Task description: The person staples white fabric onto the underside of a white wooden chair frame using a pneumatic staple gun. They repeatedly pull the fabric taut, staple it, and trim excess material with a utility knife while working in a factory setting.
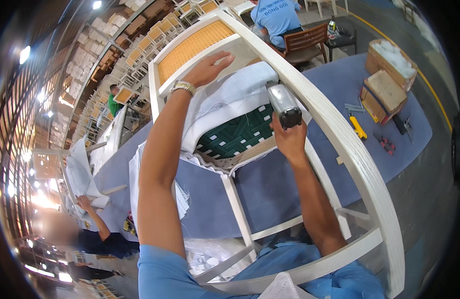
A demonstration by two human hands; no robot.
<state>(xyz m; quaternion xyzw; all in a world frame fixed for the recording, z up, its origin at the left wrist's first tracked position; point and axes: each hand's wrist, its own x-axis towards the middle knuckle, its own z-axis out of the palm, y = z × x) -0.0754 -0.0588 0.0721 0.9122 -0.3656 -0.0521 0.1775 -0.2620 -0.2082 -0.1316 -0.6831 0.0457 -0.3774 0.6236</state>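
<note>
Staple gun [284,105] gripped in right hand [291,141], left hand [208,70] open by far cloth [231,90]: likely stapling, next needs cloth taut!

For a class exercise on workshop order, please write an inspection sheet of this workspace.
Surface: blue tabletop beneath the chair
Job's things: white-framed chair, pale fabric partly covering green webbing, silver handheld tool
Clutter: cardboard boxes, yellow tool, red-handled tool on the right
Hands: right hand grips the silver tool; left hand open near the fabric, contact unclear
Cables: nothing seen
Surroundings: seated co-worker in blue beyond the table, stored chairs behind
</note>
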